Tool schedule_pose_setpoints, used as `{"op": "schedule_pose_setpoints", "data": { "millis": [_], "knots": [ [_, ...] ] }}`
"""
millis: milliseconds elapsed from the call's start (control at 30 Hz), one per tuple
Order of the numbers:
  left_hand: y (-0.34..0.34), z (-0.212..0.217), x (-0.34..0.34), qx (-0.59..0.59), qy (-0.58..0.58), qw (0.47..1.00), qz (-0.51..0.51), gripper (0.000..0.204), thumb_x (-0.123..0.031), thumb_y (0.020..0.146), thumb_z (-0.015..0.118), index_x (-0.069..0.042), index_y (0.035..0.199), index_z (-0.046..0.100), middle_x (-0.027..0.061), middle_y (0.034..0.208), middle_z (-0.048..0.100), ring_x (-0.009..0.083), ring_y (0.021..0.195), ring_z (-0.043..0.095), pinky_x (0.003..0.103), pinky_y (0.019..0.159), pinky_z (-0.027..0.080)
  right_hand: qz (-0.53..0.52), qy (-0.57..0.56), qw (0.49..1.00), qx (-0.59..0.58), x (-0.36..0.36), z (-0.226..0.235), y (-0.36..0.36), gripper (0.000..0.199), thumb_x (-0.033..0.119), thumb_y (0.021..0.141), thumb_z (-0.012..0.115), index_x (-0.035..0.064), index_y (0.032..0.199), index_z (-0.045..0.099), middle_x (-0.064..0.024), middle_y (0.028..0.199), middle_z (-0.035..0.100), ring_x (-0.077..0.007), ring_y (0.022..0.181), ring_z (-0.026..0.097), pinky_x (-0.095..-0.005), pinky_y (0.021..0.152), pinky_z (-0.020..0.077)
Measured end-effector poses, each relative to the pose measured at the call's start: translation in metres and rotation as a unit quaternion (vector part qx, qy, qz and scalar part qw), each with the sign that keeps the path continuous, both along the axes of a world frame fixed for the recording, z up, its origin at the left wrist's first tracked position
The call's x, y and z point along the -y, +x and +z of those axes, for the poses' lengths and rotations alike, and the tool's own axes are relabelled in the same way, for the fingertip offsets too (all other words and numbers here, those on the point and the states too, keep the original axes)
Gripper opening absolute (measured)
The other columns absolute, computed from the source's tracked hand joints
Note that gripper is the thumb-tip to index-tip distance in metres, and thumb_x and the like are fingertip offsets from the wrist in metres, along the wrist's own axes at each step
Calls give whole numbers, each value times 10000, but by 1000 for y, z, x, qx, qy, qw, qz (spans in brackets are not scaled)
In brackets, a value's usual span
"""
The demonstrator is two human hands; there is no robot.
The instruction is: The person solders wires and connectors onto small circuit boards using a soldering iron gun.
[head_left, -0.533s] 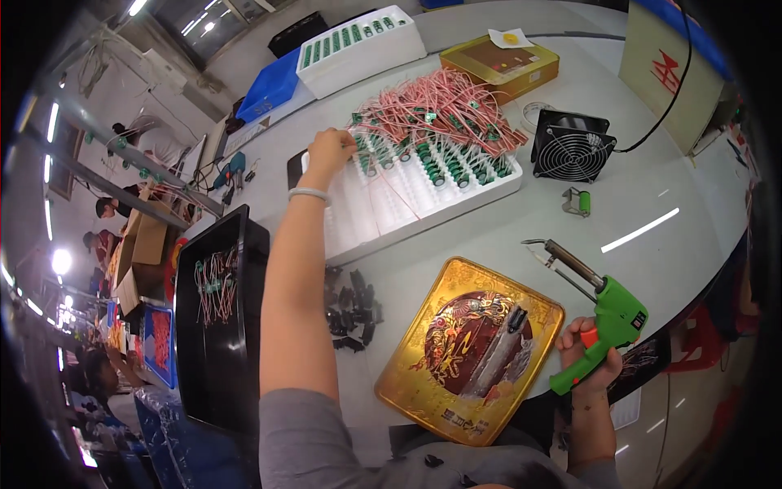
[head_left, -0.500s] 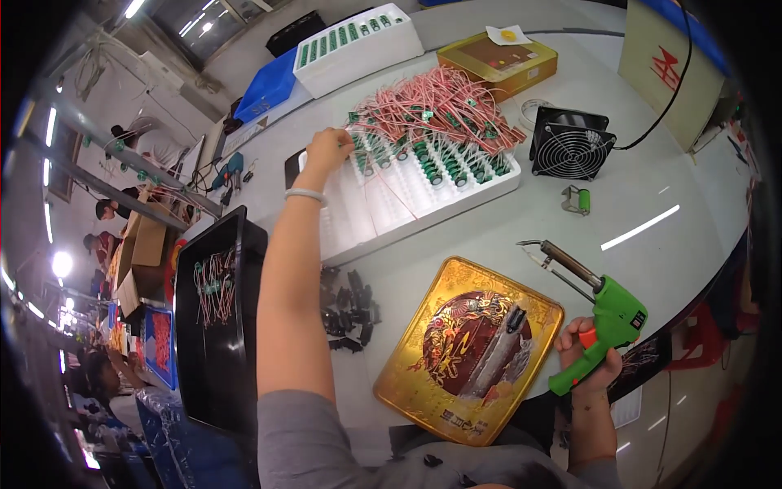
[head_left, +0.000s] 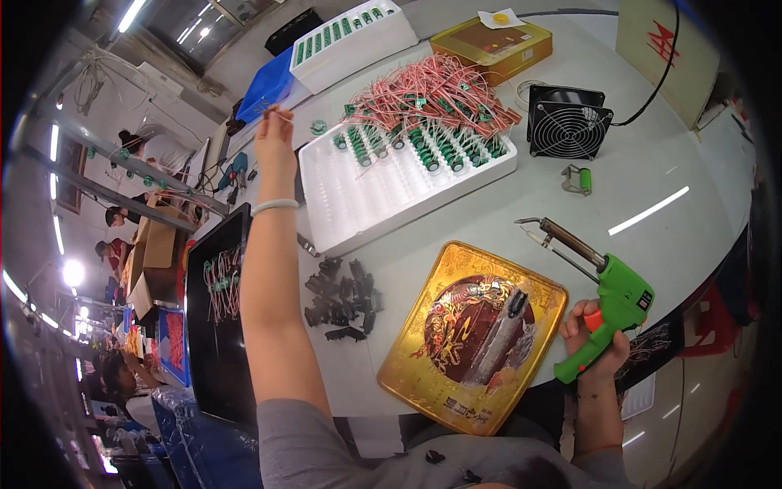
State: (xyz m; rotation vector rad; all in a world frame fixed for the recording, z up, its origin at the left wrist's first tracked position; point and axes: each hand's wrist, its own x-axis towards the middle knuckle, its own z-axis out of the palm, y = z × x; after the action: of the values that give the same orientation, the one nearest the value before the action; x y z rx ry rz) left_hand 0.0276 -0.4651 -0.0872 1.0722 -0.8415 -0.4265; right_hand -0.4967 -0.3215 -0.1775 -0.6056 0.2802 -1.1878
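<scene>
My left hand [head_left: 275, 138] is raised beyond the left corner of the white foam tray [head_left: 358, 213], its fingers pinched together. What they hold, if anything, is too small to make out. Close to it, by the tray's far edge, is a small round green part [head_left: 318, 127]. Green wired parts [head_left: 423, 148] stand in the tray's far rows, under a heap of red and white wires [head_left: 432, 94]. My right hand [head_left: 592, 338] grips a green soldering gun [head_left: 623, 293] by its handle, tip pointing up and left. A gold tin lid [head_left: 415, 342] with a metal-and-black piece on it lies in front of me.
Small black plastic parts [head_left: 342, 300] lie left of the lid. A black bin [head_left: 216, 350] with wired boards stands further left. A black fan [head_left: 568, 130], a small green-and-metal piece [head_left: 577, 180] and a gold box [head_left: 489, 50] are at the far right. Other people sit at far left.
My left hand has moved from the tray's far-left rows, up and left past its corner. The view has shifted slightly. My right hand keeps hold of the soldering gun.
</scene>
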Motion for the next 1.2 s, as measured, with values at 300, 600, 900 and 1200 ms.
{"op": "schedule_pose_setpoints", "data": {
  "millis": [300, 600, 900, 1200],
  "knots": [
    [-101, 107, -138, -65, 95, 941, -317, 227, -183, 845, 430, -28, 1008, 461, -10, 640, 318, 107, 572, 327, 271, 594, 325, 31, -8, 998, 61, -6, -14, -13, 590, 400, 723, 570, -36, 1102, 449, -159, 1045, 480, -197, 797, 491, -292, 663, 431],
    [-260, 65, -300, -218, 190, 886, -362, 169, -246, 864, 477, -133, 826, 358, -23, 582, 239, 85, 495, 220, 242, 476, 225, 48, -50, 997, 35, -22, 6, -17, 660, 313, 749, 598, -73, 1200, 311, -199, 930, 529, -165, 631, 557, -213, 480, 460],
    [-344, -14, -334, -484, 5, 770, -416, 201, -303, 881, 469, -141, 916, 355, -33, 617, 265, 90, 537, 263, 253, 532, 269, 40, -103, 983, -144, -88, 60, -2, 620, -13, 693, 621, -6, 1227, 304, -115, 935, 520, -144, 749, 566, -252, 669, 469],
    [-392, -43, -328, -392, 72, 834, -382, 169, -256, 877, 499, -126, 872, 391, -7, 565, 372, 101, 556, 348, 288, 603, 312, 20, -92, 967, -235, -113, 61, 7, 782, 78, 644, 745, 10, 1255, 262, -87, 974, 486, -136, 810, 556, -232, 707, 459]
  ]
}}
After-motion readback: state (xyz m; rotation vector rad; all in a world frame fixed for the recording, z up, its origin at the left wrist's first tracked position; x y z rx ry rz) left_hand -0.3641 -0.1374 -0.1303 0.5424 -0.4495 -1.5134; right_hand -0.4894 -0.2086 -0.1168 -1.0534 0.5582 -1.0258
